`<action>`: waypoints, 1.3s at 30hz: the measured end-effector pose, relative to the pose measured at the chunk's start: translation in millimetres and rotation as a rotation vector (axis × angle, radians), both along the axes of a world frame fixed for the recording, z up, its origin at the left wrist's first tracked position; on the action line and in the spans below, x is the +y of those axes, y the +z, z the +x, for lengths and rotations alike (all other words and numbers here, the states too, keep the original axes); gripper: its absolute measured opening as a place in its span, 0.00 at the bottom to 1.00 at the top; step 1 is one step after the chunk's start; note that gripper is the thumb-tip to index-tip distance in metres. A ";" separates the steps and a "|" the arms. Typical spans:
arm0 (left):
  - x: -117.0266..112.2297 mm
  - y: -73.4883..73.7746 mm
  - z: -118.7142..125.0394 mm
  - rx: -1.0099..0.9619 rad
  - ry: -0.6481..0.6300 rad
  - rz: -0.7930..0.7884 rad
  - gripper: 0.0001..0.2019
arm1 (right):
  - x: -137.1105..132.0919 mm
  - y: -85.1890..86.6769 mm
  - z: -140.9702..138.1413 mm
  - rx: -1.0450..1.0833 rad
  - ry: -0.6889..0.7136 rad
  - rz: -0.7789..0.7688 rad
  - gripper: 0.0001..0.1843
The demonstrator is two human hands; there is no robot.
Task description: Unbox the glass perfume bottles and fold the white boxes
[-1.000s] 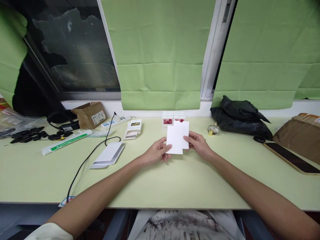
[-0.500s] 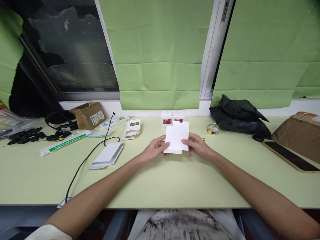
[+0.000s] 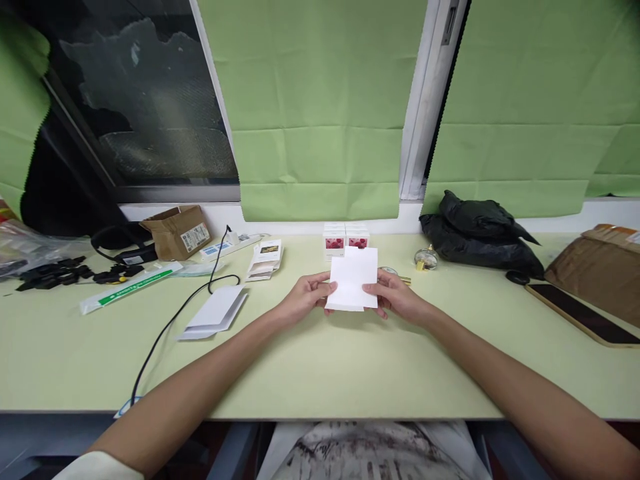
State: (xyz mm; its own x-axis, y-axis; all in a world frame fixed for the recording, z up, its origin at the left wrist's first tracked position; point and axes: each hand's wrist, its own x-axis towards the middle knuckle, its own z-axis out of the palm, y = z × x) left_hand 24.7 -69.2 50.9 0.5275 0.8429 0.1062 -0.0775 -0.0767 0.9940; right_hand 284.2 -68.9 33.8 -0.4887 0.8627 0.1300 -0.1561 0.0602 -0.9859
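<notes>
Above the table, a white folded card [image 3: 353,279] that looks like a flattened small carton is held between both hands. My left hand [image 3: 310,297] grips its left edge, with the thumb on the front and the fingers behind. On the opposite edge, my right hand [image 3: 400,295] pinches it the same way. A narrow flap shows along the card's lower edge, and a small dark notch is at its top. Just behind it stand small white boxes [image 3: 334,244] with red pictures. Beyond my right fingers lies a gold-coloured item, partly hidden, and a round glass bottle [image 3: 426,258] with a gold part.
On the left are a folded white card [image 3: 213,312], a flattened printed carton [image 3: 265,259], a black cable [image 3: 165,328], a power strip [image 3: 220,249] and an open cardboard box [image 3: 177,233]. To the right are a black plastic bag [image 3: 480,240], a phone [image 3: 583,312] and a brown package [image 3: 597,273].
The card's two stepped panels now line up more closely, and its raised upper right part sits slightly lower. Both hands keep hold of its sides.
</notes>
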 end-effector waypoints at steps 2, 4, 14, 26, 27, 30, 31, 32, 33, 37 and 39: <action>0.7 -0.9 -0.1 -0.013 0.020 -0.017 0.30 | -1.6 1.9 -0.5 0.000 0.032 -0.012 0.21; 1.0 -1.7 0.2 -0.040 0.027 -0.026 0.30 | -2.3 2.8 -0.6 -0.025 0.055 -0.026 0.21; 2.8 -5.9 2.1 -0.061 0.059 -0.013 0.30 | -0.7 0.4 -2.7 -0.068 -0.089 0.069 0.17; 3.4 -8.1 3.9 -0.045 0.174 0.105 0.27 | -5.6 3.6 -3.7 -0.154 -0.055 0.104 0.22; 3.4 -7.6 4.0 -0.046 0.181 0.112 0.26 | -6.0 3.3 -3.8 -0.161 -0.049 0.101 0.22; 2.4 -4.4 3.3 -0.031 0.202 0.119 0.25 | -6.4 2.4 -4.3 -0.168 -0.065 0.111 0.23; 1.3 -2.8 3.1 -0.022 0.206 0.116 0.26 | -6.5 2.4 -4.7 -0.166 -0.073 0.115 0.23; -0.3 -1.0 3.0 -0.011 0.206 0.109 0.27 | -6.7 2.6 -5.3 -0.162 -0.080 0.119 0.23; -2.4 0.8 3.2 0.006 0.197 0.096 0.27 | -7.0 2.9 -6.0 -0.159 -0.085 0.122 0.24; -12.7 7.8 6.0 0.118 0.155 0.054 0.29 | -9.4 5.1 -10.2 -0.165 -0.070 0.128 0.24; -17.7 13.6 5.3 0.161 0.174 0.084 0.30 | -10.3 6.0 -11.6 -0.175 -0.054 0.130 0.24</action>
State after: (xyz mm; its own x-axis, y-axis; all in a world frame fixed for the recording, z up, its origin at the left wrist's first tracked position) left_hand 29.9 -86.9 64.4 0.3912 0.9142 0.1060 0.1033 -0.1581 0.9820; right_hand 272.6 -79.2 39.9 -0.4671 0.8697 0.1594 0.0234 0.1924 -0.9810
